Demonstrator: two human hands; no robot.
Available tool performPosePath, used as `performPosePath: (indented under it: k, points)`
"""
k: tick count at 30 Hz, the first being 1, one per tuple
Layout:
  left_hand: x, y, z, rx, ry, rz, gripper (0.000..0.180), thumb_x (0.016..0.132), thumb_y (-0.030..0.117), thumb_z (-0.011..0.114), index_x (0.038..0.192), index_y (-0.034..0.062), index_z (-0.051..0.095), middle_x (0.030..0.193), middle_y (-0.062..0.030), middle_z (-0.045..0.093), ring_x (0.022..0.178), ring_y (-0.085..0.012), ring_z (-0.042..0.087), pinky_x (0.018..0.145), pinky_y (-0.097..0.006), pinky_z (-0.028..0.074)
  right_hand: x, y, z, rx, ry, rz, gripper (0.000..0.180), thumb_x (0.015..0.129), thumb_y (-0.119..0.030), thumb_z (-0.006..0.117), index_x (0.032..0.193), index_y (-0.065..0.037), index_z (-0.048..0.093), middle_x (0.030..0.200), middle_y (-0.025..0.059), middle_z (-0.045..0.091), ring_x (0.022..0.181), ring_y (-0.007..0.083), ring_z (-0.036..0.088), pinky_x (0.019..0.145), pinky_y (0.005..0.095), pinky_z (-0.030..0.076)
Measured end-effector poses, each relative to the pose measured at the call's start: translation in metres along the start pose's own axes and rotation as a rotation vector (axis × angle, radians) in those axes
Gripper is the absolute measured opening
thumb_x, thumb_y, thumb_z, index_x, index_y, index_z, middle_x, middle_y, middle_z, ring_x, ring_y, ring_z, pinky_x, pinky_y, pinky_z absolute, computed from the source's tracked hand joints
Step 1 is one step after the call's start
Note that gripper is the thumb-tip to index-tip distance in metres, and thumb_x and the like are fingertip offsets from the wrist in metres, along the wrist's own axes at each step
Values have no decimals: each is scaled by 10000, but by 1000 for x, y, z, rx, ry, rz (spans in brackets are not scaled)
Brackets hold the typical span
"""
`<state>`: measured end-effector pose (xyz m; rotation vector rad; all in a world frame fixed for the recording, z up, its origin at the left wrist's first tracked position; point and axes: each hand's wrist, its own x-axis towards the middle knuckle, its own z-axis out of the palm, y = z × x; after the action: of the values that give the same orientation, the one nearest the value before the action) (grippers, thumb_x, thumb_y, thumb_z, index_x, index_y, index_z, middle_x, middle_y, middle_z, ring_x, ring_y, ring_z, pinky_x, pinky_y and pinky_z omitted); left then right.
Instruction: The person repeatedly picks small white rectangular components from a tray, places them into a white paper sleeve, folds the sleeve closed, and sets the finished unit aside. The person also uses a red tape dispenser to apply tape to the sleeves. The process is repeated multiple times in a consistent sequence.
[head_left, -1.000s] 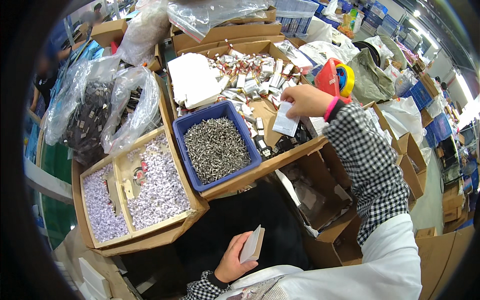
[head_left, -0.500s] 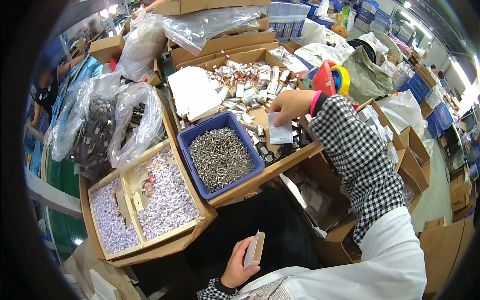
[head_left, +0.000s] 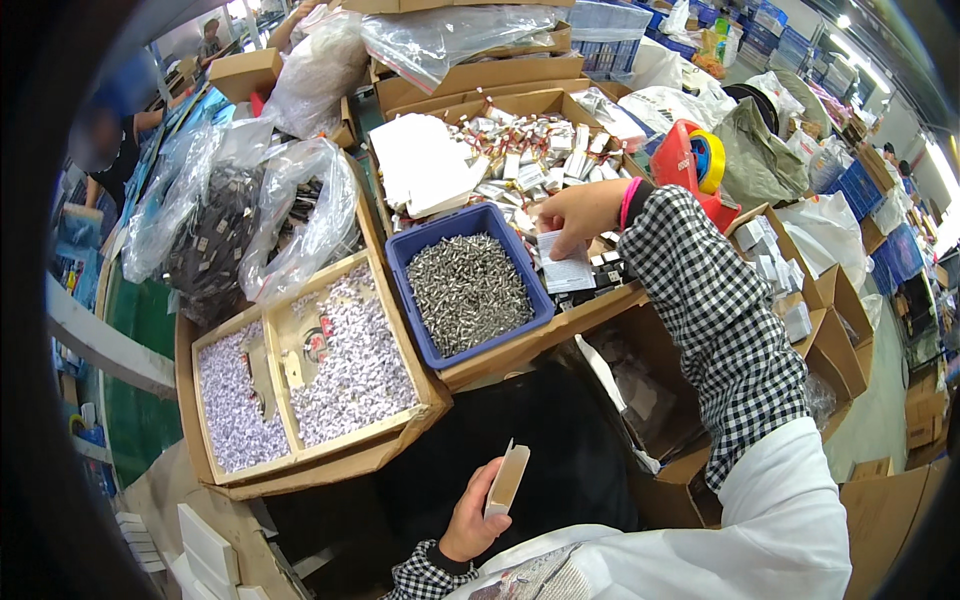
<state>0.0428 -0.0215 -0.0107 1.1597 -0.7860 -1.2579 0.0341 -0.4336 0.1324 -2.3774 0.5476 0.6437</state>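
With the fingers of our left hand (head_left: 472,522) we grasp a box (head_left: 508,481); our right hand (head_left: 585,212) pinches a leaflet (head_left: 567,266), apart, neither yet set down.

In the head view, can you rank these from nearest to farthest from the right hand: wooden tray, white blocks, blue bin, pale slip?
From the right hand:
1. Pale slip: in its fingers.
2. Blue bin: just left.
3. Wooden tray: further left.
4. White blocks: bottom left.
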Motion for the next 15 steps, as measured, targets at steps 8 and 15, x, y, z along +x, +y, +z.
performPosePath:
  k: [8, 15]
  points:
    - [-5, 7, 8, -352, -16, -72, 1037, 688, 706, 637, 1373, 2, 306, 1236, -169, 499, 1111, -252, 539, 964, -423, 447, -24, 15, 14, 32, 151, -25, 481, 760, -302, 731, 1106, -2, 582, 1011, 123, 647, 868, 195, 622, 756, 305, 506]
    - [-8, 16, 11, -475, -14, -79, 1023, 659, 701, 665, 1356, 26, 341, 1192, -164, 524, 1099, -248, 549, 948, -428, 464, -45, 16, 14, 11, 552, -133, 305, 741, -234, 692, 939, -9, 638, 833, 114, 667, 775, 198, 634, 709, 305, 483]
